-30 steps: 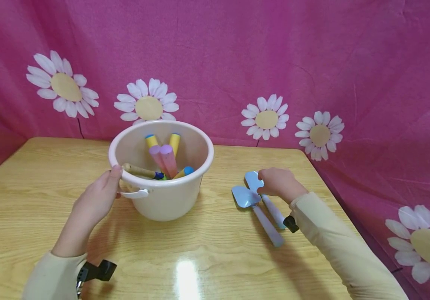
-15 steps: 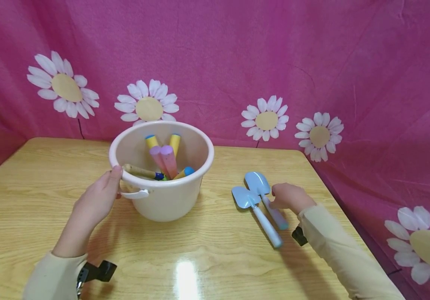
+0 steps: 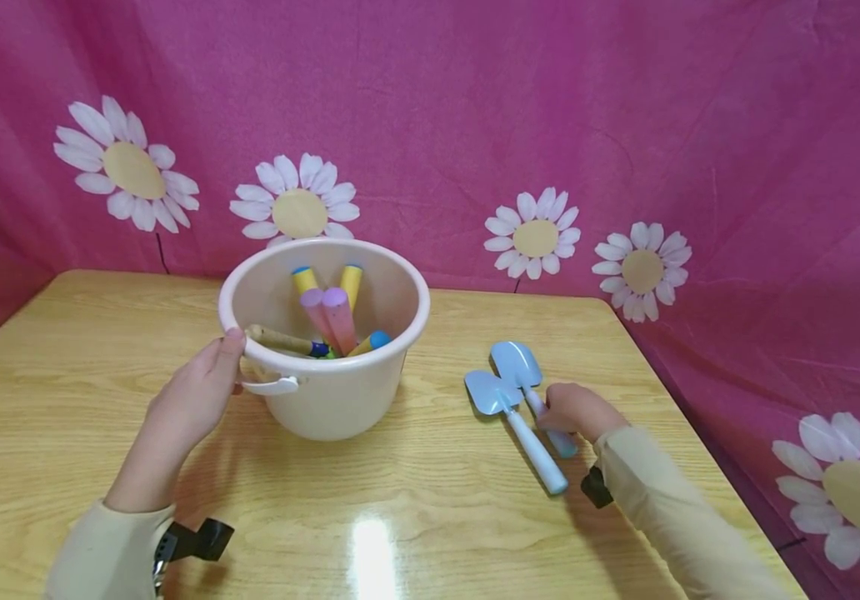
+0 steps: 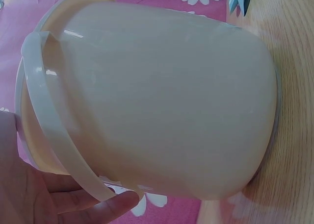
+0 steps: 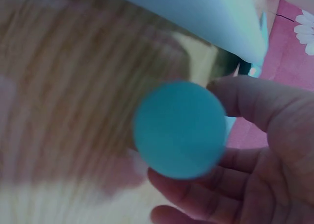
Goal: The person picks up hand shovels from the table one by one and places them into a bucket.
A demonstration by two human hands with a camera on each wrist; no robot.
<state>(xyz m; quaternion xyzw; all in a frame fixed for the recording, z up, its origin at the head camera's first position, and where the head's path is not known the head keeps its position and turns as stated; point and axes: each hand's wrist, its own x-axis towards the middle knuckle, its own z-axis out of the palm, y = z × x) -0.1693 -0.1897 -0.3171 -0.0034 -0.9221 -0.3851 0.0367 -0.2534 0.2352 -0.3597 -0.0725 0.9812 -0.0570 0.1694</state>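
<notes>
A cream plastic bucket [image 3: 332,400] stands upright on the table. My left hand [image 3: 193,396] grips its rim at the left, thumb on top; the left wrist view shows the fingers [image 4: 115,209] beside the white bucket handle [image 4: 54,116]. To the right lie two light-blue trowels. My right hand [image 3: 583,411] holds the far trowel [image 3: 516,364] by its handle, with its turquoise end [image 5: 180,130] between thumb and fingers in the right wrist view. The nearer trowel [image 3: 537,454] lies alongside, its blade close to the other blade.
Inside the bucket are several handles: pink-purple ones [image 3: 338,321], yellow ones with blue ends [image 3: 351,283], a wooden-looking stick [image 3: 280,340] and an orange one with a blue end [image 3: 372,342]. A pink curtain with daisies [image 3: 415,125] hangs behind the wooden table [image 3: 280,517].
My right hand has moved back from the far trowel's blade, toward me and slightly right, and has taken hold of its handle. The left hand and bucket stay put.
</notes>
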